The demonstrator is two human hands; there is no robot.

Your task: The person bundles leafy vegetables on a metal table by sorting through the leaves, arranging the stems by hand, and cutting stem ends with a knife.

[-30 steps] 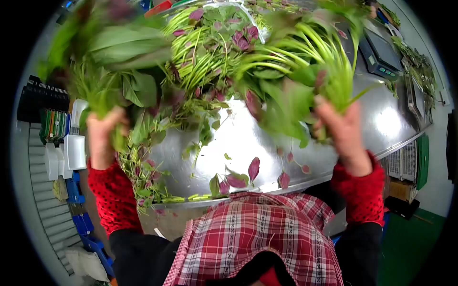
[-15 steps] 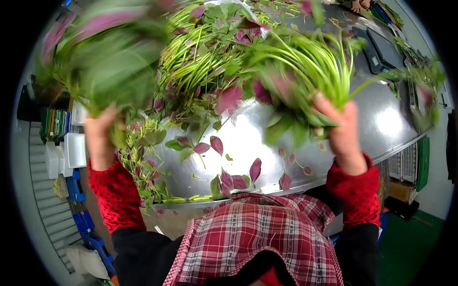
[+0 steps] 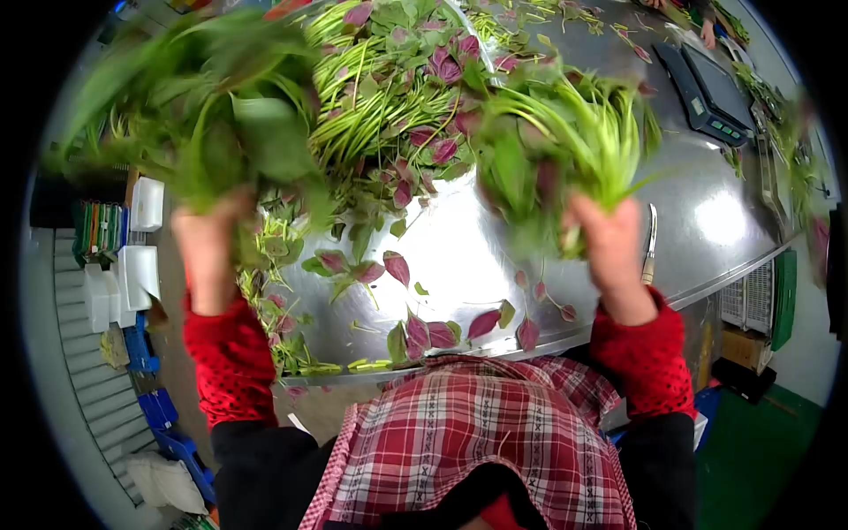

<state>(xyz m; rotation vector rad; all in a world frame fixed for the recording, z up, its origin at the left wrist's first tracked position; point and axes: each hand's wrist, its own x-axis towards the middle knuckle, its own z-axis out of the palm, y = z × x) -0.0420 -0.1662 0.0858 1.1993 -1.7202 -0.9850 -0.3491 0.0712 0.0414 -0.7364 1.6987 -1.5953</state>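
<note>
Green, long-stemmed leafy bunch (image 3: 221, 124), motion-blurred, gripped in left hand (image 3: 212, 247); fingers wrapped round lower part, leaves fanned above. Second bright-green bunch with curved pale stems (image 3: 592, 132) clutched in right hand (image 3: 609, 238), also blurred, stems bending over toward the middle. Both bunches up over the shiny stainless-steel bench (image 3: 450, 238), well apart from each other.

Between and beyond them: big heap of green stems and purple-backed leaves (image 3: 380, 106), on bench, in neither hand. Loose purple-and-green leaves (image 3: 428, 334) near front edge; more green sprigs (image 3: 287, 340) along the left side. Slim knife with a light-brown handle (image 3: 651, 247) lies on bench just right of the right hand, untouched. Dark flat weighing scale (image 3: 711, 97) farther back right; no bunch on it.

Progress, my judgement: two bunches gathered, one per hand, neither set down. Plenty left, since heap is large and stray leaves lie scattered. Can't tell whether heap is already handled or waiting. Exact finger closure on left blurred, but hold looks firm.
</note>
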